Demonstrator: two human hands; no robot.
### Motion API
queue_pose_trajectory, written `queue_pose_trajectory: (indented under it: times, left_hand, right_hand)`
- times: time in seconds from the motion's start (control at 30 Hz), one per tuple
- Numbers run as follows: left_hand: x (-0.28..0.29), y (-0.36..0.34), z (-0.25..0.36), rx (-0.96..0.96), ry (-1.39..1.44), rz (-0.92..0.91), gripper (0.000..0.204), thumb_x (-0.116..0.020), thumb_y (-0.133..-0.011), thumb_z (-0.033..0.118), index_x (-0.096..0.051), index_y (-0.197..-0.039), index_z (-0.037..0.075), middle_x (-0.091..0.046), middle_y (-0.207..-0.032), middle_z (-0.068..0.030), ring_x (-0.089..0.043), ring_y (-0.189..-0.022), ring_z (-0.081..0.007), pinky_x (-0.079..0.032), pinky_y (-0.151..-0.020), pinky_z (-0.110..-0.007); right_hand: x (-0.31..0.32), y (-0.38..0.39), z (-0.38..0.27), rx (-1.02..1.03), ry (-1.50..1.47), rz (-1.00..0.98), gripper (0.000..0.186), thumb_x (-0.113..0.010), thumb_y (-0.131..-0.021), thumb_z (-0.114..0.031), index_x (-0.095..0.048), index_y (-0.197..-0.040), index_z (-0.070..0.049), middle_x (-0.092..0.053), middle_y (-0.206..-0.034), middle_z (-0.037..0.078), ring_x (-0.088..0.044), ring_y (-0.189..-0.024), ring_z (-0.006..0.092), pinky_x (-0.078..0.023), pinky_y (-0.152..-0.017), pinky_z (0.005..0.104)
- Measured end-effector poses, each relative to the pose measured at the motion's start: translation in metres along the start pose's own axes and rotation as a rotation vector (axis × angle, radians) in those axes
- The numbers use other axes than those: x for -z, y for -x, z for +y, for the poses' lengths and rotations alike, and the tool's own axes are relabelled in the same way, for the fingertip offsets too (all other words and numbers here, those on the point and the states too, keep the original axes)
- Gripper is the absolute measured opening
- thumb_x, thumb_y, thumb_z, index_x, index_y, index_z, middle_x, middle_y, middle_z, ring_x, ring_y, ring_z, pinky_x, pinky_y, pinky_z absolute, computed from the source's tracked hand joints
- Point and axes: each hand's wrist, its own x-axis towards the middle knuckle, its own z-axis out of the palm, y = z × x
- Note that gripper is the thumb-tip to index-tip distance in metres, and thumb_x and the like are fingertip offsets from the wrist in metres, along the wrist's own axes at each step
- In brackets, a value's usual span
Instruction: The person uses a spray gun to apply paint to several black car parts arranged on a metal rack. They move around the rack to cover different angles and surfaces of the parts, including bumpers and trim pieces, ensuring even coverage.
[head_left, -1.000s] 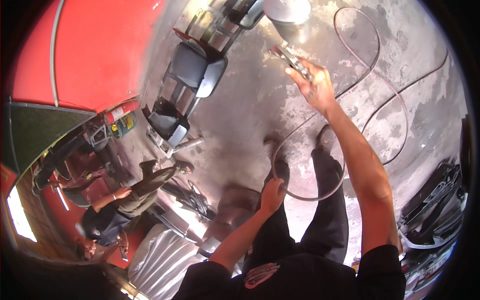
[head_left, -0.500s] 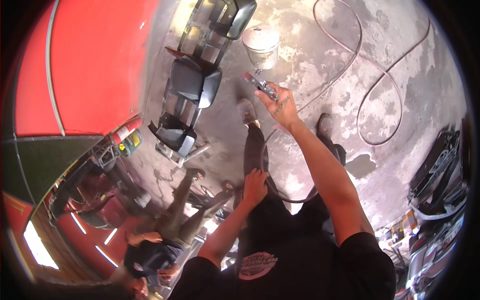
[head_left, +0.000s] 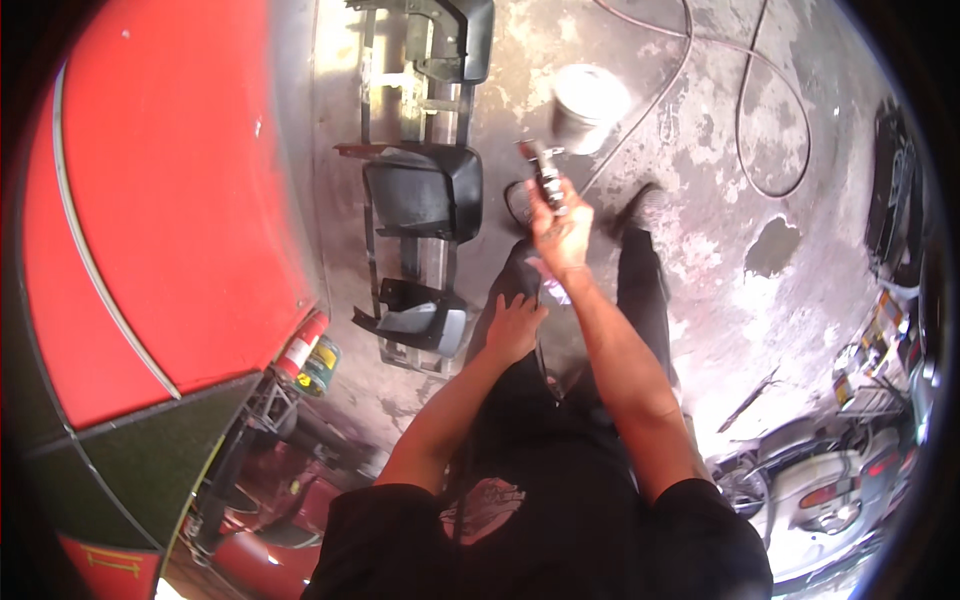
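My right hand is closed round a spray gun, held out in front of me above my feet. A pale paint cup sits at the gun's far end, smeared by motion and overexposed on top. My left hand lies against my dark trouser leg near the thigh, its fingers spread. To the left of the gun, black moulded panels rest on a metal rack; the nearest panel is the smallest in view.
A thin air hose loops over the stained concrete floor ahead and right. Along the left stands a large red surface, with a red cylinder by its corner. Car parts, including a pale bumper, lie at the lower right.
My view has turned, so the rack stands straighter and the other person has left the picture. The spray gun and cup have tilted to the right. My left hand sits a little higher.
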Motion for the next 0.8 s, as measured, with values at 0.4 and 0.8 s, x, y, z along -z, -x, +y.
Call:
queue_pose_trajectory:
  times: [0.4,0.8]
  left_hand:
    - [-0.008,0.018,-0.047,-0.105,0.032,-0.105,0.045,-0.070,-0.081,0.005,-0.062,-0.124,0.017,-0.064,-0.125,-0.0071,-0.056,-0.131,-0.0282,-0.032,-0.118,-0.059]
    - [0.002,0.014,-0.078,-0.206,-0.067,-0.099,0.044,-0.072,-0.081,0.008,-0.063,-0.123,0.015,-0.064,-0.125,-0.0078,-0.056,-0.128,-0.0285,-0.030,-0.120,-0.060]
  right_hand:
    - [-0.027,0.027,0.004,-0.125,-0.021,0.023,0.039,-0.077,-0.095,-0.027,-0.072,-0.118,0.004,-0.074,-0.098,0.028,-0.073,-0.085,0.0451,-0.057,-0.077,0.0456]
    - [-0.046,0.033,-0.020,-0.188,-0.134,-0.045,0.044,-0.078,-0.094,-0.029,-0.072,-0.120,0.006,-0.074,-0.104,0.030,-0.074,-0.094,0.0440,-0.058,-0.085,0.0438]
